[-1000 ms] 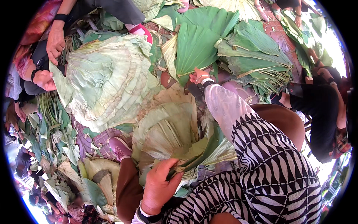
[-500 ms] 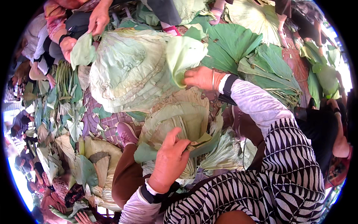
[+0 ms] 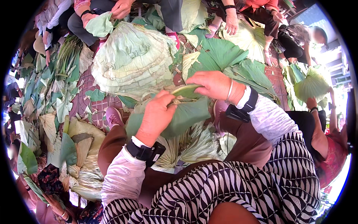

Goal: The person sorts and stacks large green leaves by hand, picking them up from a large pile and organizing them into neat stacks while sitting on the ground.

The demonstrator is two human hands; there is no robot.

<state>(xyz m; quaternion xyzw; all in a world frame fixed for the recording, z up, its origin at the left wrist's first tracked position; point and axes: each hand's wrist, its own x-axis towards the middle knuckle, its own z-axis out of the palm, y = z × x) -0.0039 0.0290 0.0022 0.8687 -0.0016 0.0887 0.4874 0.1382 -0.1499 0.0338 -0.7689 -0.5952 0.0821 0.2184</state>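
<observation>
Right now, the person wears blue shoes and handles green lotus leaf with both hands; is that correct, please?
Not quite: the head view shows pink shoes, not blue; the left hand and right hand are indeed handling green lotus leaf.

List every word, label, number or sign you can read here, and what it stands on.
None can be read.
Held green leaves: no lettering visible.
Black wrist units: any marking is too small to read.
Black-and-white clothing: a pattern, no lettering visible.
Bright background at right: too blurred to read.
</observation>
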